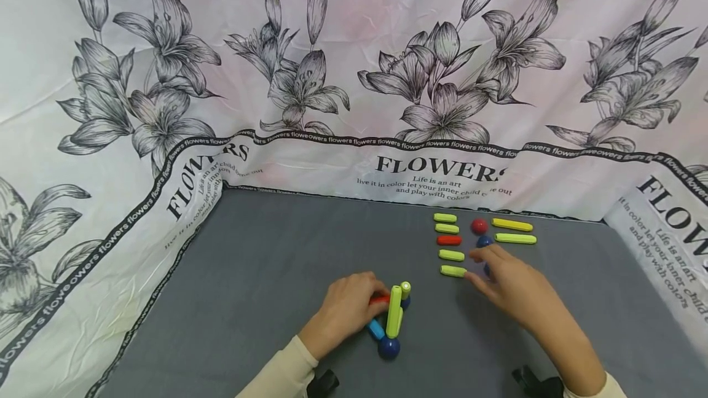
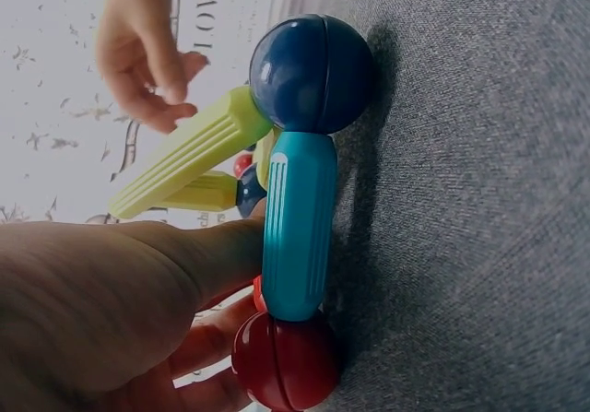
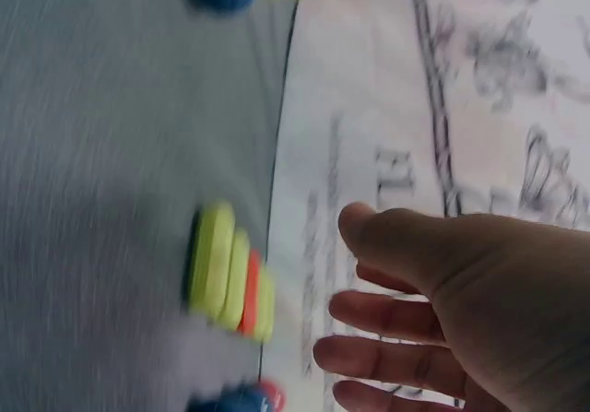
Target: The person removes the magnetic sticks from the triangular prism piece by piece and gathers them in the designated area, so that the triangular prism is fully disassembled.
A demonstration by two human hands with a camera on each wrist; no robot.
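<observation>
My left hand point(image 1: 345, 307) grips a red stick point(image 1: 379, 300) in a small frame of ribbed toy sticks and balls on the grey surface. A blue stick point(image 2: 300, 228) runs between a dark blue ball point(image 2: 312, 74) and a red ball point(image 2: 286, 361). From the dark blue ball a yellow-green stick point(image 1: 394, 312) slants upward, with other yellow-green sticks and a second blue ball point(image 1: 405, 302) behind it. My right hand point(image 1: 514, 287) hovers by the loose pieces, fingers spread and holding nothing. Its thumb overlaps the end of a short yellow-green stick point(image 1: 452, 271) in the head view.
Short sticks lie in a column, yellow-green apart from one red stick point(image 1: 448, 240). Beside them are a red ball point(image 1: 479, 226), a blue ball point(image 1: 484, 241), a yellow stick point(image 1: 512, 225) and a long yellow-green stick point(image 1: 515, 238). Flower-printed cloth point(image 1: 332, 164) borders the grey surface.
</observation>
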